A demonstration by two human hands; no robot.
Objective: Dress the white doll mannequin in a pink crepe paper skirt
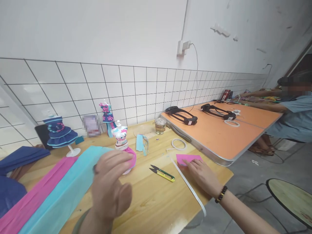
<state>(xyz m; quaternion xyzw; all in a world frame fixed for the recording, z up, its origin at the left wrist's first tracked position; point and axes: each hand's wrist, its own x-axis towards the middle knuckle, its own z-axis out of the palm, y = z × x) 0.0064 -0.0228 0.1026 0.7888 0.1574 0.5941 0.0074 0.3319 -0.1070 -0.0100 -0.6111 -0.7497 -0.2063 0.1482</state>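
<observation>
My left hand (pixel 109 185) is raised above the table, blurred, its fingers together and bent forward with the thumb apart; nothing shows in it. Behind it stands a small white dress form (pixel 120 133) with a pink skirt, partly hidden by my fingers. My right hand (pixel 201 172) is at the table's right side, its fingers bent onto a folded piece of pink paper (pixel 181 158). A narrow white tape strip (pixel 188 187) runs beside that hand and hangs over the front edge. Yellow-and-black thread snips (pixel 162 173) lie between my hands.
Pink (pixel 46 191) and light-blue folded sheets (pixel 70 185) cover the left side. Two dressed mini forms (pixel 59 131) (pixel 107 113) stand behind. A tape roll (pixel 178 144) and a glass (pixel 160 126) sit farther back. Black headsets (pixel 181 115) rest on the orange table (pixel 219 139), where another person (pixel 290 110) sits.
</observation>
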